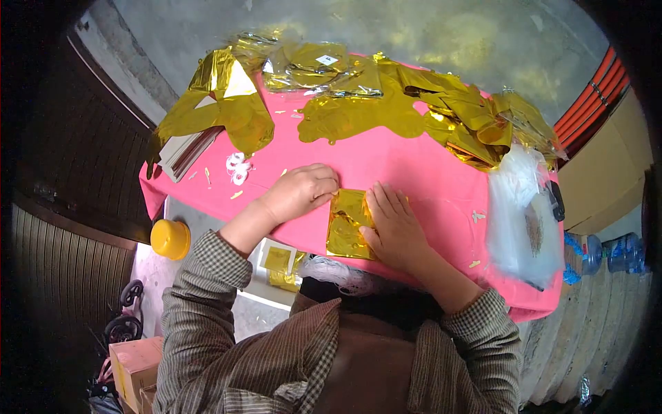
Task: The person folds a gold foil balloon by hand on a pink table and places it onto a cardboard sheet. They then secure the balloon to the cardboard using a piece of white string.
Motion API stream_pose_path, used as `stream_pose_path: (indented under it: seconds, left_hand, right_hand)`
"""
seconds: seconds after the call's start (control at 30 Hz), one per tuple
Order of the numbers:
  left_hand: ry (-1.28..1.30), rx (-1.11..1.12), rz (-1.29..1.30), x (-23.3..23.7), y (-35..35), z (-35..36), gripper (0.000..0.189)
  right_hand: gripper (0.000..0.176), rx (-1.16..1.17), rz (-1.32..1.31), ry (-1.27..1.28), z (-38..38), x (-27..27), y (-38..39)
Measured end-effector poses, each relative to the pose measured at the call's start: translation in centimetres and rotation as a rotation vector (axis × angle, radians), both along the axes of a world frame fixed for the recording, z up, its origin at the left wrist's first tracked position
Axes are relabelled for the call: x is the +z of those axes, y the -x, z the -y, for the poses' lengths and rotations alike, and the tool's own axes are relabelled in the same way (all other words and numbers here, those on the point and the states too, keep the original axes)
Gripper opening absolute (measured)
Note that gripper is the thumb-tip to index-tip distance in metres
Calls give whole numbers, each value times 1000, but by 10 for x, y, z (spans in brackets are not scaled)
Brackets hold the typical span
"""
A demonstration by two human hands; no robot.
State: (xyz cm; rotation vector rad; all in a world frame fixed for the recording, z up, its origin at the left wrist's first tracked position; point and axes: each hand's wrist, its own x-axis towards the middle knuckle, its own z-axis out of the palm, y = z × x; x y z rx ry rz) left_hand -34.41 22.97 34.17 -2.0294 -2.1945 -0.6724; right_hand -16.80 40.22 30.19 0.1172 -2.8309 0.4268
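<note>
Gold foil piece sits at the front of the pink table. Left hand curls at its corner, pinch unclear. Right hand presses flat, palm open. Even pressure should keep creases clean.

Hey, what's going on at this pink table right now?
A person is pressing a small gold foil sheet flat on the pink table. The right hand lies open on it; the left hand rests curled at its left edge. A heap of gold foil lies along the far side.

Home workshop, foil piles, pink table
</note>
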Motion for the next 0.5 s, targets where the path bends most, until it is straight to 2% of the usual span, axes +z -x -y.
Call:
stream_pose_path:
  seconds: [0.17, 0.37, 0.5]
  left_hand:
    - [63, -29, 202, 13, -3, 5, 19]
    - [146, -81, 185, 11, -4, 1, 26]
    - [130, -132, 157, 10, -3, -2, 21]
  right_hand:
    - [62, 8, -9, 15, -1, -2, 0]
    - [61, -2, 7, 4, 0, -1, 0]
    - [60, 7, -3, 11, -1, -1, 0]
